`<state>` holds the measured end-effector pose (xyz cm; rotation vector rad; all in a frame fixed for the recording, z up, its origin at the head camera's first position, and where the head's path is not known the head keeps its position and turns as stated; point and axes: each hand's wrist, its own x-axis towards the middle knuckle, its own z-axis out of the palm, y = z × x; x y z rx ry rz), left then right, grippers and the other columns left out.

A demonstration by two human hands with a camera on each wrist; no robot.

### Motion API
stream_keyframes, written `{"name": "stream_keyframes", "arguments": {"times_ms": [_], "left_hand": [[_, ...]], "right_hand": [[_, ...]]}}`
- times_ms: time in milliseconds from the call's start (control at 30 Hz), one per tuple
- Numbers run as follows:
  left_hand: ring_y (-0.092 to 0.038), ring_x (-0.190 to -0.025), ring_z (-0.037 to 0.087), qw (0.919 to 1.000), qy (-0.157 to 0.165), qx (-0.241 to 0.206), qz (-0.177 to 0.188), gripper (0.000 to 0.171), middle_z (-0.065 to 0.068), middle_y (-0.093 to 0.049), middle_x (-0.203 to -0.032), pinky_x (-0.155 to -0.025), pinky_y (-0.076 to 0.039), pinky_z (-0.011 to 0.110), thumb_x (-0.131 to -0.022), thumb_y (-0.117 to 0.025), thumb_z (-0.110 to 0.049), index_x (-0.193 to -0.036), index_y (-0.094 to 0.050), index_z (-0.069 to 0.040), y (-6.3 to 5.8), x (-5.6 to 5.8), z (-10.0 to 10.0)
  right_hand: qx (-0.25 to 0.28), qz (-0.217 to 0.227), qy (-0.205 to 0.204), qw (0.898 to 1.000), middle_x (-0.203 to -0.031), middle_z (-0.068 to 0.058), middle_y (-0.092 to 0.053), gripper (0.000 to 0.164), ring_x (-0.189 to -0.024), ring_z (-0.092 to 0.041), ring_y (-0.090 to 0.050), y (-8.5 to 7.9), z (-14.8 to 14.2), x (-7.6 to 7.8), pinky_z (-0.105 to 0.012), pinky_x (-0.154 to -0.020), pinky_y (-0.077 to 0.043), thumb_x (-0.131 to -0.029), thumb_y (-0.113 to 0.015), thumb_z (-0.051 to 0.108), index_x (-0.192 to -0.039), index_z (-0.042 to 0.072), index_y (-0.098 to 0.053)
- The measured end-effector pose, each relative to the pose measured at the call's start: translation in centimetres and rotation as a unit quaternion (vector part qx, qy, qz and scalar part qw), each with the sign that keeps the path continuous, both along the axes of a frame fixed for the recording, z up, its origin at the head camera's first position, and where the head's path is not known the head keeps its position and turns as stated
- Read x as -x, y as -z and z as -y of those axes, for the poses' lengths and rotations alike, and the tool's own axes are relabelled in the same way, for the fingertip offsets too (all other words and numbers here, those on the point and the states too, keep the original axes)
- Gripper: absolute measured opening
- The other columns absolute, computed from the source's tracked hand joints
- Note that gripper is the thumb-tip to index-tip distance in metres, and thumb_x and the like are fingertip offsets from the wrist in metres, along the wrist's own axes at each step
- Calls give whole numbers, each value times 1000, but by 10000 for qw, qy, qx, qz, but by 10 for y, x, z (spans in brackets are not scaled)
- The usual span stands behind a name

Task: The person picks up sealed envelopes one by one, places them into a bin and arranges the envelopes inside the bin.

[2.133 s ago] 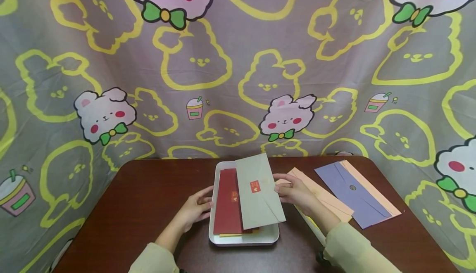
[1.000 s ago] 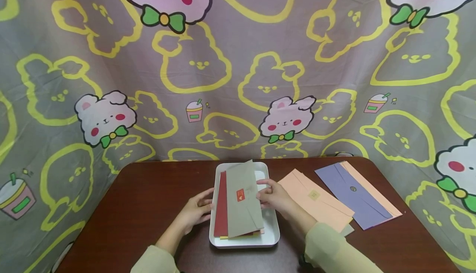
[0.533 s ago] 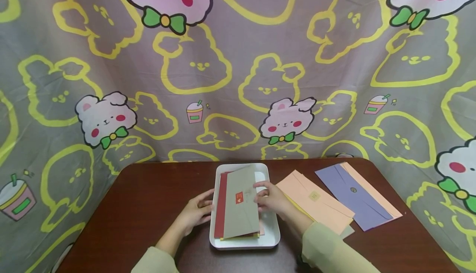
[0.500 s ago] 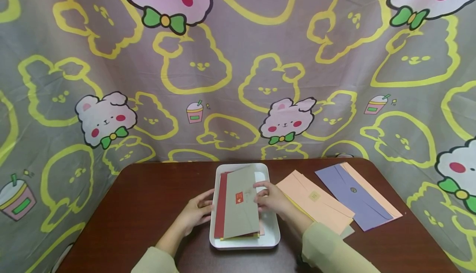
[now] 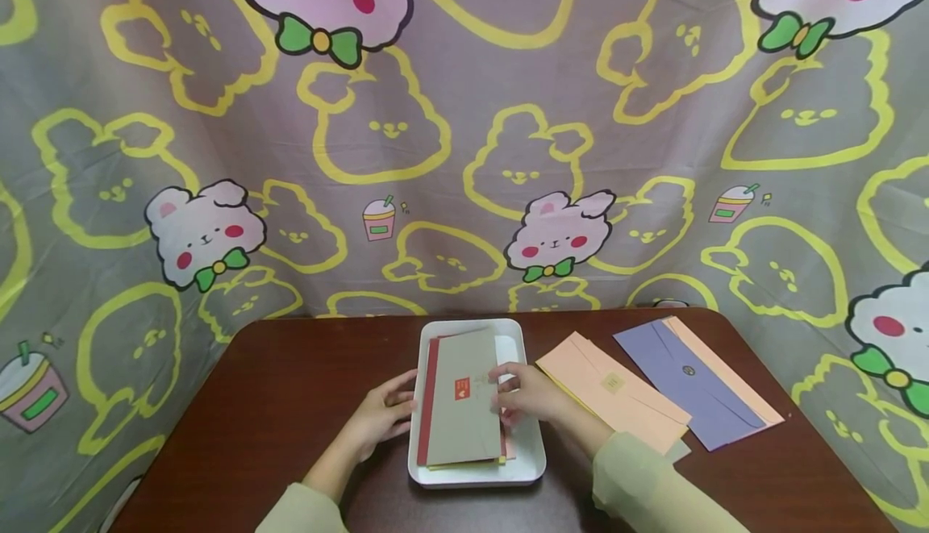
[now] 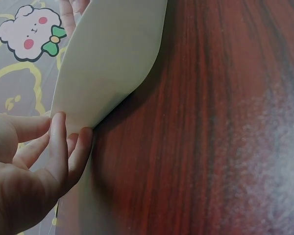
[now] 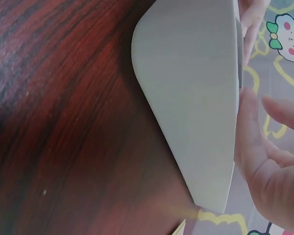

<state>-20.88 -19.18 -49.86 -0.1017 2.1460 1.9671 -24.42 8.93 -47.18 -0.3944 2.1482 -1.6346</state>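
Observation:
A white tray (image 5: 533, 436) stands at the middle of the table with a stack of envelopes in it. On top lies a grey-green envelope (image 5: 464, 428) with a small red label. A strip of a dark red envelope (image 5: 426, 436) shows along its left side. My left hand (image 5: 377, 416) is at the tray's left wall, thumb and bent fingertips at the edge in the left wrist view. My right hand (image 5: 533, 394) touches the grey-green envelope's right edge; its thumb is apart from the fingers in the right wrist view (image 7: 274, 171). Its fingertips are partly hidden.
Right of the tray lies a peach envelope (image 5: 617, 392) over yellow and grey ones. Farther right, a lavender envelope (image 5: 689, 388) overlaps another peach envelope (image 5: 726, 368). A patterned cloth (image 5: 464, 194) hangs behind the brown table (image 5: 305, 380).
My right hand has carried the grey-green envelope leftward into the tray and lowered it onto the dark red one. It now lies flatter and straighter. My left hand has stayed at the tray.

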Motion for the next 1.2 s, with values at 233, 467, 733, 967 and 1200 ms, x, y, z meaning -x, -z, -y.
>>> {"name": "stream_keyframes", "arguments": {"times_ms": [233, 467, 733, 967, 1200], "left_hand": [[-67, -99, 27, 10000, -23, 25, 22, 56, 25, -63, -126, -79, -60, 42, -100, -63, 1, -153, -43, 0, 1, 1, 0], [-67, -99, 26, 10000, -51, 23, 10, 56, 25, -63, -125, -80, -60, 42, -100, -63, 0, -153, -44, 0, 0, 1, 0], [-67, -103, 29, 10000, -33, 2, 8, 56, 27, -62, -126, -81, -60, 43, -100, -62, 1, -153, -43, 1, -1, 1, 0], [-67, -104, 29, 10000, -18, 5, 14, 56, 26, -62, -126, -82, -59, 44, -100, -62, 1, -153, -43, 1, 0, 0, -1], [-67, -102, 29, 10000, -42, -6, 52, 55, 26, -62, -126, -82, -59, 44, -101, -61, 2, -153, -43, 1, 0, 0, -1]], "right_hand": [[-282, -229, -188, 9992, -118, -38, -63, 35, -68, -31, -71, -7, -6, -2, -42, -63, -62, -91, -67, -6, -123, -17, -58], [-393, -331, -477, 9975, -117, -33, -66, 30, -77, -31, -73, -15, -13, 0, -42, -70, -62, -94, -66, -4, -121, -16, -61], [-520, -727, -704, 9935, -112, -29, -70, 30, -82, -32, -73, -25, -21, 4, -38, -71, -60, -94, -66, -2, -122, -14, -63], [-767, -1128, -614, 9887, -111, -27, -70, 28, -84, -26, -71, -34, -35, 4, -42, -74, -60, -96, -68, 2, -121, -8, -66], [-937, -1461, -399, 9840, -108, -22, -71, 27, -86, -26, -71, -43, -57, 2, -49, -77, -60, -95, -71, 5, -121, -3, -68]]}}
